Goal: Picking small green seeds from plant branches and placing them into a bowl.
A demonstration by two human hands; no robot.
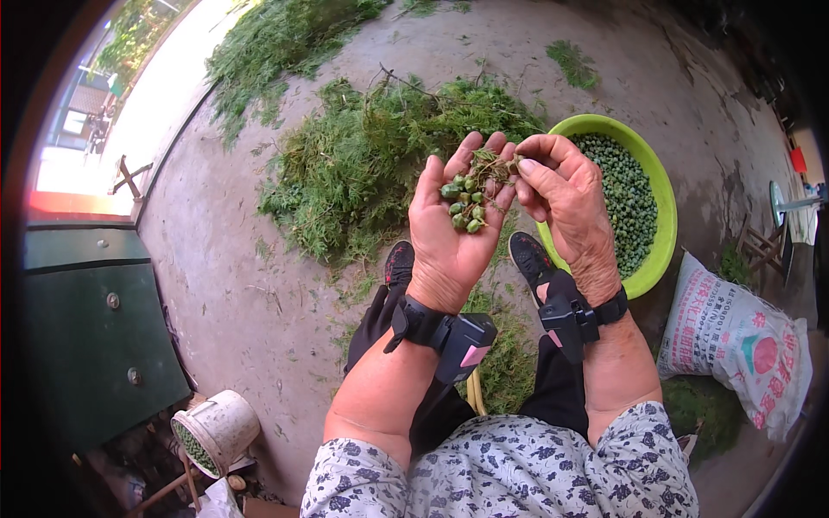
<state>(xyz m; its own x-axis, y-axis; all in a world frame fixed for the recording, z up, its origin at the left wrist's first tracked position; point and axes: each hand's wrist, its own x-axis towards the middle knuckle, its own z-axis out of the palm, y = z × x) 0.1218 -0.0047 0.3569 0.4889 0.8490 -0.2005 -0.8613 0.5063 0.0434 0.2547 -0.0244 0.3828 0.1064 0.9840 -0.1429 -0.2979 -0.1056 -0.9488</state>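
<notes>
My left hand point(449, 246) is held palm up, carrying several round green seed cones point(465, 203) and some dry twig bits point(492, 167) in the cupped palm and on the fingers. Close beside its fingertips, my right hand point(566, 194) has its thumb and forefinger pinched together. Whatever lies in that pinch is too small to make out. To the right, partly behind my right hand, a lime-green basin point(663, 207) is filled with small green cones point(620, 194). A pile of green conifer branches point(345, 164) lies on the floor beyond my left hand.
More cut branches point(276, 52) lie at the far left, and a loose sprig point(572, 65) beyond the basin. A white printed sack point(725, 345) leans at right. A white bucket point(231, 423) with green cones tilts at lower left, near a dark green metal panel point(104, 319).
</notes>
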